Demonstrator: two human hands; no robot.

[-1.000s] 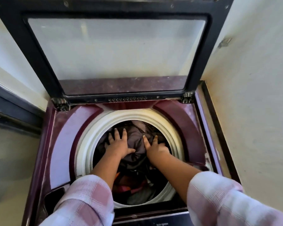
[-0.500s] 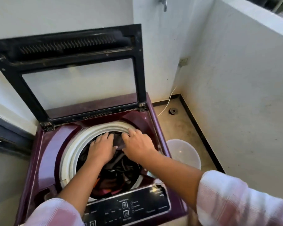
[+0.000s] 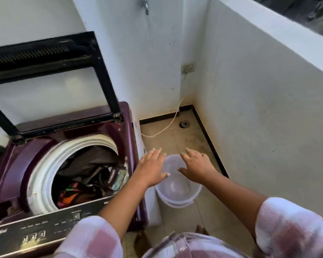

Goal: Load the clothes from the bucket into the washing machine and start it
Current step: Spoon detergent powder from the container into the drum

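Observation:
A maroon top-loading washing machine [image 3: 123, 127] stands at the left with its black-framed glass lid [image 3: 45, 86] raised. Dark and colourful clothes [image 3: 90, 170] lie inside its white-rimmed drum. A translucent white bucket [image 3: 177, 189] sits on the floor to the machine's right; I see no clothes in it. My left hand [image 3: 151, 168] and my right hand [image 3: 196, 164] hover over the bucket's rim, fingers spread, holding nothing.
The machine's black control panel [image 3: 35, 231] runs along its front edge. White walls [image 3: 259, 118] close the corner on the right and behind. A thin white cord [image 3: 168, 125] and a floor drain [image 3: 184, 124] lie behind the bucket. My bare feet [image 3: 200, 229] stand on the tiled floor.
Both hands left the clothes in the drum and swung right, over the bucket. The view turned right with them, away from the machine.

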